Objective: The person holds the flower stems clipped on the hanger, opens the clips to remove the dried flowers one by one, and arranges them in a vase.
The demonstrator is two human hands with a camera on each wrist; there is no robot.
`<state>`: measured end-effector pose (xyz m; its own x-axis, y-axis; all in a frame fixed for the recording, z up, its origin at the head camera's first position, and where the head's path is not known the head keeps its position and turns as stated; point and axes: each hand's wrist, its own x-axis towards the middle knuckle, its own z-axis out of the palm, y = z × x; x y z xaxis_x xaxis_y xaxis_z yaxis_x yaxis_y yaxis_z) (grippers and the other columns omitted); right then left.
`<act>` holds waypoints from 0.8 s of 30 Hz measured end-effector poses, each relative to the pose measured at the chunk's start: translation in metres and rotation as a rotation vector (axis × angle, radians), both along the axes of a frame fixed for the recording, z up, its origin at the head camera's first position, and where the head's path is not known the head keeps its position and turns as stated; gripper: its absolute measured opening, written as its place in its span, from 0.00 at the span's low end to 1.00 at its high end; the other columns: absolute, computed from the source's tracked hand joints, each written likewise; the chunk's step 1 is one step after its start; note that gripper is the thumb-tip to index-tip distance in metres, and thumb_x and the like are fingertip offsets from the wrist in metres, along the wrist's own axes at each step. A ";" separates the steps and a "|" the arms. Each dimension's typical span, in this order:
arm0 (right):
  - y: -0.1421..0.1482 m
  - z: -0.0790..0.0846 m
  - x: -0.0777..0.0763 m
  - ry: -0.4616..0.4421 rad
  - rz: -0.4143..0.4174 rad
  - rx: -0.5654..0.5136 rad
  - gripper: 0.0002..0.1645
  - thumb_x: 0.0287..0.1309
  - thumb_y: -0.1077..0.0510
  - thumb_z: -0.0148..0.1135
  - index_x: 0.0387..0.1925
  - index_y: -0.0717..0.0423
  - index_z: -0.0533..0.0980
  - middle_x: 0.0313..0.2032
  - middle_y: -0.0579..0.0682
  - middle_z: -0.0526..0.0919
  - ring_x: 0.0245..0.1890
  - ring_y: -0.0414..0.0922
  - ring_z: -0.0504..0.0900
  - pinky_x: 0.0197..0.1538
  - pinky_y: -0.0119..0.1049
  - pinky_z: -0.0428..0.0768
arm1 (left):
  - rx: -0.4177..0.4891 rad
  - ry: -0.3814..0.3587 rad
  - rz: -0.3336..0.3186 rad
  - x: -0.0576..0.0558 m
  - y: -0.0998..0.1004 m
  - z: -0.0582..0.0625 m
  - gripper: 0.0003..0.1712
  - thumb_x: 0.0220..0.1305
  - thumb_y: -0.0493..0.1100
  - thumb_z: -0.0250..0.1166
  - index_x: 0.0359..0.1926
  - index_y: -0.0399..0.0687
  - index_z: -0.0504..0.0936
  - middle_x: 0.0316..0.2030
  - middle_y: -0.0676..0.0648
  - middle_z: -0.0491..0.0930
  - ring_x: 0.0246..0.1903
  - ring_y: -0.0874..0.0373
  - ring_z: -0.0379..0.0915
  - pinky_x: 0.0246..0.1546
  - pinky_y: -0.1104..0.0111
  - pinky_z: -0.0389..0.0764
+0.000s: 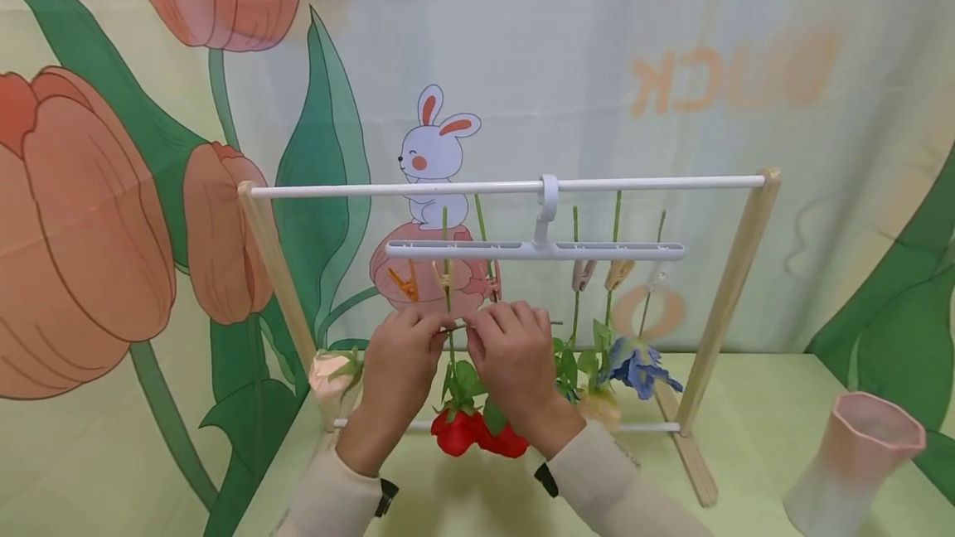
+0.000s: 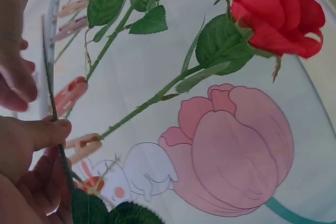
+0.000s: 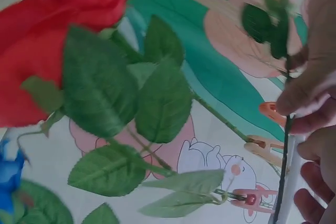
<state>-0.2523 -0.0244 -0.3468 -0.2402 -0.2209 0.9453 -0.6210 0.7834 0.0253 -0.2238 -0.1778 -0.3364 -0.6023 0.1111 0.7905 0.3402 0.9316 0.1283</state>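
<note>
A pale pink rose (image 1: 328, 373) lies sideways in my left hand (image 1: 395, 363), its dark stem (image 2: 50, 93) pinched between thumb and fingers. The stem runs rightward past my right hand (image 1: 515, 363), whose loosely bent fingers are beside it with a small gap in the left wrist view. Just above both hands is a white hanger (image 1: 462, 251) with clothespins. The orange clothespin (image 1: 404, 282) holds nothing. A beige clothespin (image 1: 443, 273) and a pink clothespin (image 1: 493, 280) grip the stems of red roses (image 1: 457, 431), which hang head down.
The hanger hooks over the white rod (image 1: 336, 189) of a wooden-legged rack (image 1: 734, 297). On its right side hang a blue flower (image 1: 640, 367) and a pale yellow flower (image 1: 600, 408), partly behind my right hand. A pink and white vase (image 1: 858, 462) stands at right on the table.
</note>
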 end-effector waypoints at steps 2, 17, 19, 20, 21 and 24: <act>0.002 -0.002 -0.002 0.007 -0.017 0.050 0.10 0.49 0.57 0.80 0.33 0.51 0.86 0.31 0.49 0.87 0.34 0.49 0.82 0.36 0.41 0.76 | -0.041 0.037 0.003 0.000 0.003 0.001 0.09 0.54 0.38 0.79 0.37 0.51 0.90 0.33 0.47 0.86 0.35 0.50 0.81 0.34 0.60 0.84; 0.014 -0.012 -0.005 -0.071 0.045 0.102 0.08 0.50 0.59 0.80 0.33 0.52 0.86 0.30 0.48 0.86 0.31 0.46 0.83 0.36 0.36 0.85 | -0.107 0.068 0.013 0.005 0.019 -0.003 0.10 0.52 0.42 0.80 0.37 0.50 0.91 0.29 0.47 0.83 0.35 0.52 0.77 0.29 0.64 0.79; 0.016 -0.012 -0.005 -0.071 0.052 0.096 0.08 0.50 0.59 0.80 0.33 0.52 0.87 0.29 0.48 0.85 0.30 0.46 0.83 0.36 0.36 0.85 | -0.095 0.062 0.009 0.005 0.020 -0.004 0.10 0.53 0.42 0.80 0.38 0.50 0.91 0.30 0.48 0.83 0.35 0.52 0.77 0.30 0.64 0.78; 0.016 -0.013 -0.006 -0.070 0.052 0.093 0.08 0.50 0.59 0.80 0.33 0.51 0.87 0.29 0.48 0.85 0.30 0.46 0.83 0.35 0.36 0.85 | -0.089 0.063 0.006 0.006 0.021 -0.004 0.10 0.53 0.42 0.80 0.38 0.50 0.91 0.30 0.48 0.83 0.35 0.52 0.76 0.30 0.64 0.77; 0.017 -0.013 -0.006 -0.066 0.053 0.089 0.08 0.49 0.59 0.80 0.32 0.51 0.87 0.29 0.48 0.85 0.30 0.46 0.83 0.35 0.36 0.85 | -0.079 0.063 -0.001 0.007 0.022 -0.004 0.09 0.54 0.41 0.79 0.38 0.51 0.91 0.31 0.48 0.83 0.35 0.52 0.76 0.30 0.64 0.77; 0.020 -0.012 -0.006 -0.067 0.049 0.074 0.08 0.50 0.59 0.80 0.32 0.51 0.87 0.29 0.48 0.85 0.29 0.46 0.83 0.34 0.36 0.86 | -0.057 0.082 -0.022 0.008 0.023 -0.005 0.08 0.56 0.41 0.78 0.38 0.51 0.90 0.31 0.48 0.83 0.35 0.53 0.75 0.31 0.64 0.75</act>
<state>-0.2582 -0.0040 -0.3593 -0.2898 -0.3028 0.9079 -0.6604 0.7499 0.0393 -0.2155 -0.1546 -0.3416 -0.5329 0.1701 0.8289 0.3678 0.9288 0.0459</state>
